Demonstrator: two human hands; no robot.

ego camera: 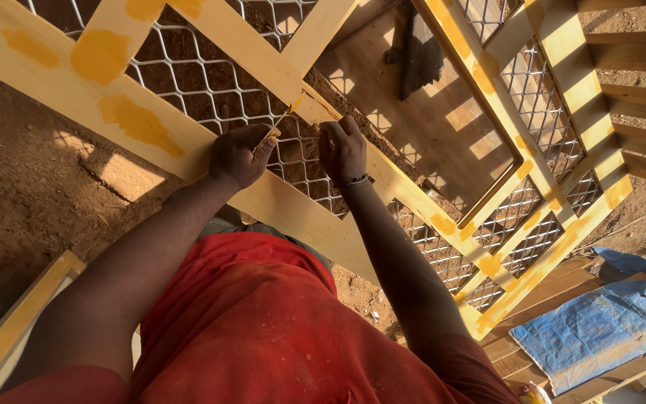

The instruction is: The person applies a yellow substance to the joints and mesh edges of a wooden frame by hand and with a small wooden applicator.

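Bare reddish dirt ground (31, 179) is carrying everything here. A pale wooden frame (285, 209) with wire mesh (211, 82) is standing on it, boards (517, 359) are lying at lower right, and a blue tarp (600, 325) is lying across those boards.

Pale wood frame (293, 209), yellow patches; white diamond mesh (211, 82); blue tarp (600, 325).

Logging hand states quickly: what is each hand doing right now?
Left hand: closed on a thin tool.
Right hand: curled against the wooden frame; holding anything cannot be told.
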